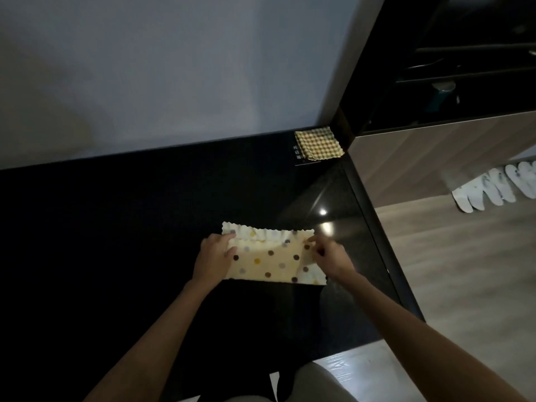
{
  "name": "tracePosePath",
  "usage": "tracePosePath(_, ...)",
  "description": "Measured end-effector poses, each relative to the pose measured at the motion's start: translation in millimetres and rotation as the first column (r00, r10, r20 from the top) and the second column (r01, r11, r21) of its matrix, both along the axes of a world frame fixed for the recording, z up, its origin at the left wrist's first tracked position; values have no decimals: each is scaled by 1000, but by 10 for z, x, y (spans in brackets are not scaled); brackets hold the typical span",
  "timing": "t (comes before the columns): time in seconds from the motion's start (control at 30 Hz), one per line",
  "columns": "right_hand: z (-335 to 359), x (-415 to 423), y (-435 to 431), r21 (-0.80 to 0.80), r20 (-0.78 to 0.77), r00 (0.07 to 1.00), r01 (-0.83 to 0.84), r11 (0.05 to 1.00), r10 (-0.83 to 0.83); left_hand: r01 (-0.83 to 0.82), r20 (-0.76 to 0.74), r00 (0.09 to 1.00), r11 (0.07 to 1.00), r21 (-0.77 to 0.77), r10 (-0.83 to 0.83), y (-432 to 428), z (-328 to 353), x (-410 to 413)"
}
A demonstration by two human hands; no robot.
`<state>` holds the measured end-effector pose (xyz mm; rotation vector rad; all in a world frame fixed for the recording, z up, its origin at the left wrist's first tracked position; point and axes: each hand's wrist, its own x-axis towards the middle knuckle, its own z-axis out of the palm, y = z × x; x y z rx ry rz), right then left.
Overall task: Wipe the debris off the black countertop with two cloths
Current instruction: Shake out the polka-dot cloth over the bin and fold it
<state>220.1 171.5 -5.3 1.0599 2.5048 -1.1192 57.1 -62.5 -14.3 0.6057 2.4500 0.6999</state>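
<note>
Cloth folded on the dark counter, both hands at its ends

Polka-dot cloth (272, 258), pale yellow with brown, grey and mustard spots, lay flat on the black countertop (116, 227) near its right edge, doubled over so that a white scalloped border showed along the far side and at the near right corner. The left hand (214, 255) gripped the cloth's left end, fingers curled over the top layer and thumb against its edge. The right hand (329, 253) pinched the right end between fingertips and thumb, the fabric bunched a little there. Both forearms reached in from the bottom of the view.

A second cloth, the checked cloth (318, 143), yellow and brown, sat folded in the far right corner of the counter, against the wall (174, 68), partly over a small printed label (298, 153). It was well apart from the hands.

Beyond the counter's right edge the wooden floor (464, 256) showed, with a row of white slippers (493, 187) along the base of a cabinet (435, 152). Debris on the dark surface could not be made out.
</note>
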Motion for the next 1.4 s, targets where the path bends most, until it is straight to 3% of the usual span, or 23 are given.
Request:
tracePosePath(0.17, -82, -50, 114, 92, 61, 977, -211, 973, 206, 61, -34, 997, 987, -146, -67, 123, -56, -24)
tracePosePath(0.3, -64, -10, 172, 165, 114, 908, -418, 893, 403, 27, -103, 994, 991, -133, -41, 82, -58, -55)
tracePosePath(0.4, 14, 27, 171, 165, 23, 864, -500, 850, 503, 41, -62, 997, 995, -94, -47, -29, 3, -160)
tracePosePath(0.57, 220, -50, 250, 69, -73, 911, -400, 914, 405, -130, 218, 968, 991, 20, 123, -89, 186, -398)
tracePosePath(0.9, 7, -368, 382, 185, 88, 987, -148, 972, 134, -223, 121, 966, 973, -55, 228, 270, 9, -518)
tracePosePath(1.03, -22, -411, 365, 256, 90, 981, -190, 948, 173, -130, -99, 987, 991, -14, 128, 252, 102, -321)
tracePosePath(1.1, 5, -428, 317, 271, 50, 983, -184, 945, 178, -12, -78, 997, 1000, -6, 12, 273, 185, -88)
tracePosePath(1.2, -6, -310, 265, 148, 75, 997, -29, 989, 18, 169, -72, 983, 985, 19, -167, 298, 142, 344)
tracePosePath(1.3, -63, -50, 215, 95, 221, 975, -31, 995, 9, 192, -135, 972, 981, 7, -190, 279, -18, 569)
tracePosePath(1.4, -101, 130, 162, 56, 245, 969, 3, 998, -17, 186, -172, 966, 981, -60, -194, 213, -101, 580)
